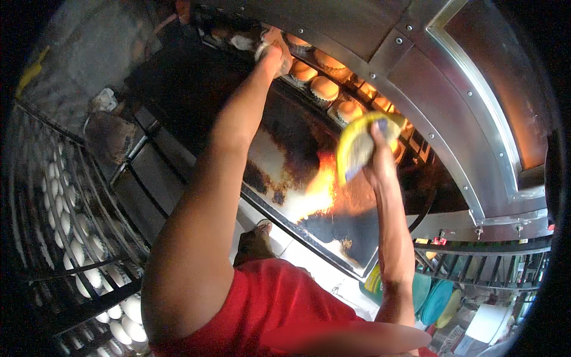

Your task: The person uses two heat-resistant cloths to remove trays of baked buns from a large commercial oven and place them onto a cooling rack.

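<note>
My left hand [273,50] reaches to the far end of a row of golden buns [324,88] inside the oven, closed around something pale that I cannot make out. My right hand [378,149] grips a yellow-rimmed pad [353,144] with a pale middle, blurred, held in front of the buns at the oven opening. Below both hands lies a dark, scorched metal sheet [273,160], with bright orange light on it.
The steel oven body [404,77] curves over the right. At left, a black rack [35,196] holds several rows of white dough pieces [89,273]. At lower right are a railing [482,259], teal containers [434,303] and a white box [489,321]. White floor tiles [285,253] show below.
</note>
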Demonstrator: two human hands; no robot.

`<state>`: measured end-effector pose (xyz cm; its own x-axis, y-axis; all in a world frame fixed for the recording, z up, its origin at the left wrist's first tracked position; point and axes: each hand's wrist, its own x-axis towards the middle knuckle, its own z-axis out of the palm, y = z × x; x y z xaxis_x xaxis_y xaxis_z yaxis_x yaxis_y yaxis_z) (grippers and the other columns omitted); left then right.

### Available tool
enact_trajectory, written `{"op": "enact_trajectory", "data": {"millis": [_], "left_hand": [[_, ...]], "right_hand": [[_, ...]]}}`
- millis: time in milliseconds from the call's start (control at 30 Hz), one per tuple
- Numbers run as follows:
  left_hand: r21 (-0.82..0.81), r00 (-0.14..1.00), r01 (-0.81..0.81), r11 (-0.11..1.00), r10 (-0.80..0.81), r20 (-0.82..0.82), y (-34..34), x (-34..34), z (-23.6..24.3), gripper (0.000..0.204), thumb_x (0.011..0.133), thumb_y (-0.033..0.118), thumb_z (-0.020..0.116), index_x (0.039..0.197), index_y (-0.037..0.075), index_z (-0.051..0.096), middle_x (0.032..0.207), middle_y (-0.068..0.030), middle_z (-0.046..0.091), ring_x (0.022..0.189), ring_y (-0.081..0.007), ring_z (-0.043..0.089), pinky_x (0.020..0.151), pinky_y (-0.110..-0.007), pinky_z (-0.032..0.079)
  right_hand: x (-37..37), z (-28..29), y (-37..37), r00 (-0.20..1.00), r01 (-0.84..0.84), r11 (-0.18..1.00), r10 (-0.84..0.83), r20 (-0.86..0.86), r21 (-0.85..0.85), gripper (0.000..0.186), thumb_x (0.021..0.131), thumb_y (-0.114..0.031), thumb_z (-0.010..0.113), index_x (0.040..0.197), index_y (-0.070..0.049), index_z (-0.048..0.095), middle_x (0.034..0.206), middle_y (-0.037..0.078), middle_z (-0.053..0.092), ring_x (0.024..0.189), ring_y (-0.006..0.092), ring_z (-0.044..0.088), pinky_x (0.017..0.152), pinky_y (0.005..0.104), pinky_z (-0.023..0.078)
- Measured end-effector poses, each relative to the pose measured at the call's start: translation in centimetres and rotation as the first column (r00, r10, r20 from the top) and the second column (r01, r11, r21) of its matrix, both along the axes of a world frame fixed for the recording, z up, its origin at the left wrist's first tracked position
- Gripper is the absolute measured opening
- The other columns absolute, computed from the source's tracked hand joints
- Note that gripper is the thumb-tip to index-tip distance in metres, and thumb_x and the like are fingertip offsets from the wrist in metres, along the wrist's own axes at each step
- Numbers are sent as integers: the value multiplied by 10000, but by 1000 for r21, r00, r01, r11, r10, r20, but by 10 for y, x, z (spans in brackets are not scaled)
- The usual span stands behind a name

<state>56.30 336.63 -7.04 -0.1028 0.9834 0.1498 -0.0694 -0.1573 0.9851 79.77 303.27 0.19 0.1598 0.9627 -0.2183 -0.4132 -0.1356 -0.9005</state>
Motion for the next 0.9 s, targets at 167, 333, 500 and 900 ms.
{"op": "enact_trajectory", "data": {"millis": [167,333,500,900], "left_hand": [[160,989,89,983,-107,106,-77,-23,17,176,861,191,545,995,82,580,946,-51,567,899,-163,569,759,-336,483],[153,694,235,960,-276,665,-183,-45,3,287,874,271,593,1085,78,572,1042,-90,606,962,-223,594,818,-363,504],[188,528,210,959,-273,804,-293,-51,-32,438,923,335,572,1266,77,482,1214,-93,557,1136,-260,539,981,-441,463],[1,650,-12,1000,8,760,-628,9,-6,528,963,403,469,1371,78,393,1387,-86,446,1275,-269,427,1070,-458,369]], "right_hand": [[-2,-22,62,959,-55,998,55,-277,10,307,969,-348,485,1101,-92,590,1069,74,662,987,238,636,922,428,486],[10,-31,23,891,-78,975,161,-425,207,219,902,-127,580,1103,-41,566,1053,103,662,941,235,653,886,394,534],[17,-38,-62,883,-167,975,214,-419,146,267,847,-9,603,1109,-6,552,1045,119,653,938,256,657,867,404,549],[75,-39,-312,916,-256,966,257,-308,46,421,781,40,631,1186,28,517,1071,141,639,962,257,654,861,388,553]]}}
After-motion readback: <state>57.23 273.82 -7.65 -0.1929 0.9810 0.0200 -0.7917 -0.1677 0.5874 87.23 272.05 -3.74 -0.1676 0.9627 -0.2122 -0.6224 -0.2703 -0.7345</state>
